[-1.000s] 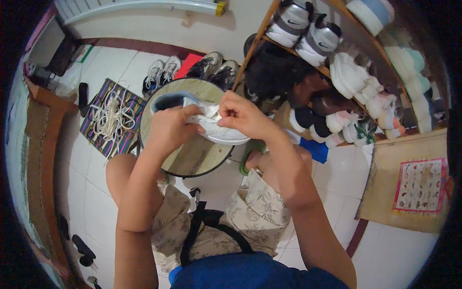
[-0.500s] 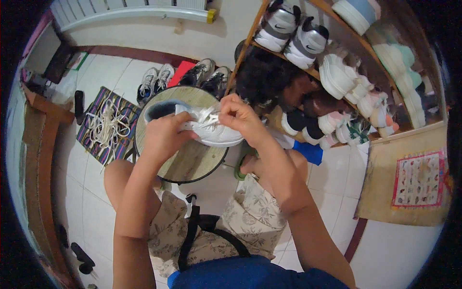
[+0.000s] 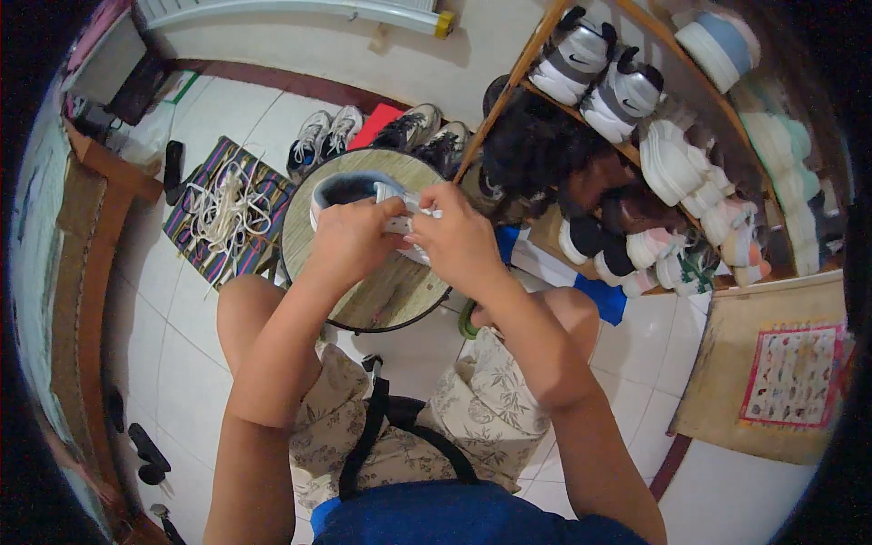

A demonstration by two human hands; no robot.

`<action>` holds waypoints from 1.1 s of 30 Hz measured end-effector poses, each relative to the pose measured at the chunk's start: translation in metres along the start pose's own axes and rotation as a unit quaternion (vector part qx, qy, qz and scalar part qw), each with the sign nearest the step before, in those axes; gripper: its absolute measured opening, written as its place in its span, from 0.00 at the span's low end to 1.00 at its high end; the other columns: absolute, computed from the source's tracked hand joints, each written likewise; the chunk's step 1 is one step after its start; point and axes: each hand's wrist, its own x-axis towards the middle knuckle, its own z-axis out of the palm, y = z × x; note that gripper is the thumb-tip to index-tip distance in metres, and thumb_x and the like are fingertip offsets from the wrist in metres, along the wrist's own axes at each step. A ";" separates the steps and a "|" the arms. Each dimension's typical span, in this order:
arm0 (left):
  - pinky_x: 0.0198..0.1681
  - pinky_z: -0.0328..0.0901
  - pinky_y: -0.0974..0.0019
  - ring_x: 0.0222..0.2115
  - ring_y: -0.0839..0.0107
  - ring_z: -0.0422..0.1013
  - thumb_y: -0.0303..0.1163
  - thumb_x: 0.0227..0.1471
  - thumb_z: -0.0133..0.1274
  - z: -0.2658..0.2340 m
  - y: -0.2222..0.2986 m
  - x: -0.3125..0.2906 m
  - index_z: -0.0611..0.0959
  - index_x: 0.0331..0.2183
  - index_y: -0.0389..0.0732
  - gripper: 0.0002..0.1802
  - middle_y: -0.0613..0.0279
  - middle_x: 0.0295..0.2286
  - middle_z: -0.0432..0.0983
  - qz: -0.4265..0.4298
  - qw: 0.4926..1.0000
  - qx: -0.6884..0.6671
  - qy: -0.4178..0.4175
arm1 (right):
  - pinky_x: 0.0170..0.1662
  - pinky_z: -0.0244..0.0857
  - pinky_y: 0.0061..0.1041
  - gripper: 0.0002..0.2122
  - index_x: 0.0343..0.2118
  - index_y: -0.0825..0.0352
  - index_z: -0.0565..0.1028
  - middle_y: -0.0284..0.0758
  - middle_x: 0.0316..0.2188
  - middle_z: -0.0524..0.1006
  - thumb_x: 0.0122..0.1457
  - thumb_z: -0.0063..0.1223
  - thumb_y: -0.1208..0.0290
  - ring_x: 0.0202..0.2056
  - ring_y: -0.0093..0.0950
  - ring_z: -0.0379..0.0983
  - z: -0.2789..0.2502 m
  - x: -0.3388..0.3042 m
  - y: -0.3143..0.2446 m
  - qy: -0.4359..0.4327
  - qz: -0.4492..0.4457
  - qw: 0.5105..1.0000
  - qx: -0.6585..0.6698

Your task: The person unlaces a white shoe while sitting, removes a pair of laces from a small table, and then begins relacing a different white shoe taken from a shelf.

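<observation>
A white sneaker (image 3: 347, 187) with a grey-blue lining lies across the round wood-topped stool (image 3: 377, 295) in front of me. My left hand (image 3: 352, 241) is closed on the sneaker near its tongue, thumb and fingers pressed together. Right beside it, my right hand (image 3: 454, 238) pinches the white shoelace at the lacing area. The fingertips of both hands nearly meet, and they cover much of the lacing and the toe.
Left of the stool, a striped mat (image 3: 191, 222) bears a heap of white laces (image 3: 232, 211). Several worn sneakers (image 3: 413, 129) stand behind the stool by a red card (image 3: 377, 123). A wooden shoe rack (image 3: 513, 73) full of shoes rises at the right.
My right hand has moved left and down, close to my left hand, which has shifted toward the tongue. The whole view has shifted slightly.
</observation>
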 end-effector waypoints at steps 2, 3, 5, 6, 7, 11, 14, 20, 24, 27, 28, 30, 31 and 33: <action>0.31 0.66 0.57 0.29 0.57 0.74 0.41 0.35 0.63 -0.005 -0.001 -0.003 0.80 0.35 0.48 0.20 0.58 0.25 0.76 -0.013 1.000 0.006 0.000 | 0.45 0.60 0.28 0.07 0.24 0.63 0.71 0.36 0.39 0.63 0.45 0.60 0.74 0.40 0.30 0.64 -0.014 0.003 0.007 0.085 -0.015 0.974 0.211; 0.31 0.66 0.56 0.29 0.57 0.74 0.41 0.36 0.63 -0.009 -0.002 -0.006 0.80 0.35 0.48 0.20 0.58 0.26 0.76 -0.022 1.000 0.011 0.001 | 0.48 0.57 0.27 0.06 0.24 0.63 0.71 0.34 0.40 0.62 0.47 0.58 0.74 0.43 0.28 0.61 -0.024 0.003 0.015 0.137 0.012 0.937 0.322; 0.31 0.67 0.56 0.29 0.57 0.74 0.41 0.36 0.63 -0.007 0.004 -0.002 0.80 0.35 0.48 0.20 0.58 0.26 0.76 -0.012 1.000 -0.005 0.009 | 0.47 0.57 0.26 0.05 0.24 0.65 0.70 0.35 0.41 0.63 0.53 0.53 0.74 0.41 0.27 0.61 -0.045 -0.004 0.035 0.216 0.100 0.902 0.361; 0.31 0.67 0.56 0.29 0.57 0.74 0.41 0.36 0.63 -0.006 0.005 -0.001 0.80 0.36 0.48 0.21 0.57 0.26 0.76 -0.006 1.000 -0.015 0.013 | 0.47 0.57 0.26 0.05 0.24 0.66 0.70 0.35 0.41 0.63 0.54 0.54 0.73 0.42 0.27 0.62 -0.041 -0.004 0.042 0.192 0.131 0.922 0.309; 0.31 0.67 0.56 0.29 0.57 0.74 0.41 0.36 0.63 -0.005 0.004 0.000 0.80 0.36 0.48 0.21 0.57 0.26 0.76 -0.007 1.000 -0.015 0.013 | 0.47 0.57 0.26 0.06 0.25 0.66 0.70 0.35 0.41 0.63 0.54 0.54 0.72 0.42 0.27 0.62 -0.039 -0.002 0.042 0.167 0.161 0.938 0.258; 0.30 0.66 0.57 0.28 0.58 0.74 0.41 0.35 0.63 0.000 0.001 0.000 0.80 0.36 0.49 0.20 0.57 0.24 0.76 -0.009 1.000 0.002 0.008 | 0.47 0.59 0.30 0.11 0.30 0.66 0.72 0.40 0.42 0.63 0.48 0.60 0.67 0.43 0.35 0.63 -0.020 0.000 0.022 0.157 0.134 0.975 0.081; 0.28 0.66 0.58 0.26 0.59 0.74 0.41 0.35 0.64 0.002 -0.001 -0.002 0.81 0.35 0.49 0.20 0.57 0.23 0.76 0.005 1.000 0.005 0.029 | 0.50 0.57 0.37 0.16 0.35 0.65 0.72 0.41 0.45 0.62 0.44 0.62 0.67 0.47 0.41 0.61 -0.014 0.003 0.000 0.119 0.034 0.992 0.020; 0.29 0.66 0.58 0.26 0.59 0.74 0.40 0.35 0.63 0.002 0.000 -0.001 0.80 0.35 0.49 0.19 0.57 0.22 0.76 0.007 1.000 0.000 0.029 | 0.51 0.54 0.37 0.11 0.29 0.65 0.72 0.41 0.46 0.63 0.43 0.61 0.72 0.48 0.40 0.59 -0.011 0.005 0.002 0.039 -0.019 0.998 -0.047; 0.29 0.66 0.57 0.27 0.58 0.74 0.40 0.35 0.63 0.003 -0.001 -0.001 0.80 0.35 0.49 0.20 0.57 0.23 0.76 0.014 0.999 -0.008 0.042 | 0.51 0.54 0.34 0.08 0.26 0.66 0.69 0.39 0.41 0.63 0.46 0.60 0.75 0.46 0.36 0.60 -0.051 0.001 0.044 0.257 0.100 0.954 0.121; 0.29 0.66 0.56 0.28 0.58 0.74 0.43 0.36 0.63 0.004 0.002 0.002 0.80 0.35 0.50 0.20 0.57 0.25 0.77 0.007 0.999 -0.007 0.032 | 0.51 0.54 0.33 0.08 0.26 0.66 0.69 0.40 0.40 0.62 0.48 0.59 0.75 0.46 0.36 0.59 -0.056 -0.004 0.059 0.320 0.173 0.930 0.047; 0.29 0.66 0.56 0.28 0.58 0.74 0.43 0.36 0.63 0.005 0.002 0.003 0.80 0.35 0.50 0.20 0.57 0.25 0.77 0.008 0.999 -0.007 0.032 | 0.52 0.54 0.34 0.08 0.27 0.67 0.69 0.40 0.41 0.62 0.49 0.58 0.75 0.46 0.37 0.59 -0.056 -0.003 0.057 0.318 0.209 0.925 0.001; 0.29 0.66 0.56 0.28 0.58 0.74 0.43 0.36 0.63 0.007 0.001 0.004 0.80 0.35 0.50 0.20 0.57 0.24 0.77 -0.010 1.000 0.023 0.018 | 0.52 0.54 0.34 0.10 0.29 0.66 0.70 0.40 0.40 0.62 0.47 0.61 0.73 0.46 0.38 0.59 -0.038 0.001 0.047 0.298 0.149 0.943 0.010; 0.29 0.66 0.56 0.28 0.58 0.74 0.43 0.36 0.63 0.006 0.000 0.002 0.80 0.35 0.50 0.20 0.57 0.24 0.77 -0.012 0.999 0.024 0.017 | 0.52 0.54 0.34 0.11 0.30 0.66 0.71 0.40 0.40 0.62 0.46 0.62 0.72 0.47 0.39 0.59 -0.033 0.006 0.030 0.286 0.123 0.949 0.042; 0.29 0.66 0.56 0.27 0.58 0.74 0.43 0.36 0.63 0.005 -0.001 0.001 0.80 0.35 0.50 0.20 0.57 0.24 0.76 -0.016 1.000 0.007 0.015 | 0.52 0.53 0.35 0.13 0.32 0.65 0.72 0.41 0.41 0.63 0.44 0.63 0.72 0.47 0.40 0.59 -0.025 0.009 0.011 0.198 0.104 0.972 0.078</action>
